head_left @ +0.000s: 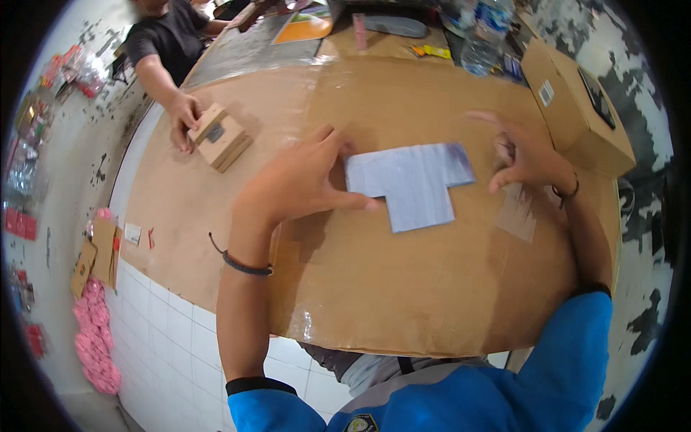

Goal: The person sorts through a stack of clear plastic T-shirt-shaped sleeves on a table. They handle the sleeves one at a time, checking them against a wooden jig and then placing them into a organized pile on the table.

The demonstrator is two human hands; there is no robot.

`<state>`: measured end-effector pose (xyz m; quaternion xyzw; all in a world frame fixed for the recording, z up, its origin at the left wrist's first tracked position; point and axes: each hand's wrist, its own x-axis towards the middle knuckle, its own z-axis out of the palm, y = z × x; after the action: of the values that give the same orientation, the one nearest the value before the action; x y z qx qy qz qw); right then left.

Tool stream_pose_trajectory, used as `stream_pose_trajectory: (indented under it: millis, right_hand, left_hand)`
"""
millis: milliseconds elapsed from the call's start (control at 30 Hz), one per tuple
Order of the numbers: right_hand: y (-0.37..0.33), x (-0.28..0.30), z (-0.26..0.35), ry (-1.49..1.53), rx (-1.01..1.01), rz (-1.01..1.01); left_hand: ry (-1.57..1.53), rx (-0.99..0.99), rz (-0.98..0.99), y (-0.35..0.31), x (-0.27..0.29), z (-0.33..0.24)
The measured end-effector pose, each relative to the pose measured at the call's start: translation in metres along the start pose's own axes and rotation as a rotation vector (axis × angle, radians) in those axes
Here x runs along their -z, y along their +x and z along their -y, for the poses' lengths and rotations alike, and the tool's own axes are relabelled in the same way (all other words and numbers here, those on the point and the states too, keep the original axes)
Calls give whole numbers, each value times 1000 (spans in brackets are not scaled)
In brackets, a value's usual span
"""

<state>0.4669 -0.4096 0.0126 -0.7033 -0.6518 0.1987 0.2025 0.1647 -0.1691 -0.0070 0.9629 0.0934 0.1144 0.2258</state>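
A flat, pale blue T-shaped piece lies on the brown-covered table in front of me; whether it is folded paper or cloth I cannot tell. My left hand hovers at its left end, thumb and fingers spread apart, the thumb reaching towards the lower edge of the crossbar. Off the piece's right end is my right hand, raised a little, with the index finger stretched out, the thumb apart and the other fingers bent. Nothing shows in either hand.
Across the table at the left, another person's hand rests on a small brown box. A larger cardboard box with a phone on it stands at the right. Behind are a plastic bottle and a grey case.
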Motion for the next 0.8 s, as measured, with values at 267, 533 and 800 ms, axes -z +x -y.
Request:
stream_pose_trajectory:
  millis: [267, 533, 800]
  right_hand:
    - [48, -5, 111, -365, 350, -98]
    - [196, -37, 185, -88, 580, 8]
    - [302, -80, 154, 78, 515, 336]
  left_hand:
    - [-343, -110, 74, 6, 31, -28]
    - [-674, 102, -265, -50, 86, 42]
    - [-377, 646, -90, -102, 115, 78]
